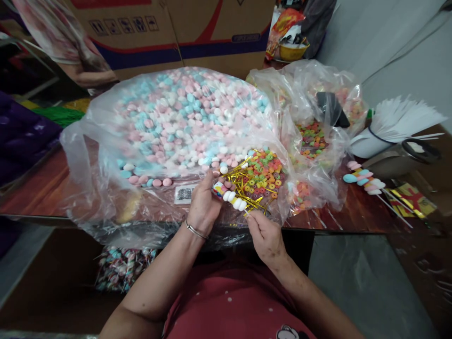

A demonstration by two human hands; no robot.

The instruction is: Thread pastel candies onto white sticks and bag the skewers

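Note:
Both of my hands are on a marshmallow skewer point(237, 202) with white pieces in a row and a colourful printed patch at its left end. My left hand point(205, 202) grips that printed end, with the thumb on top. At the other end, the fingers of my right hand point(265, 234) are pinched together; a thin gold strip shows near their tips. Gold twist ties point(240, 181) lie loose just behind the skewer, beside a heap of colourful gummy rings point(264, 174). Behind them spreads a big clear bag of pink, blue and white marshmallows point(183, 117).
More gummy rings sit in clear bags point(310, 141) at the right. Beyond are a cup of white sticks point(374, 141) and several finished-looking skewers point(363, 178). A carton point(38, 282) below the wooden table point(35, 193) holds wrapped skewers. Another person's arm point(88, 75) is at back left.

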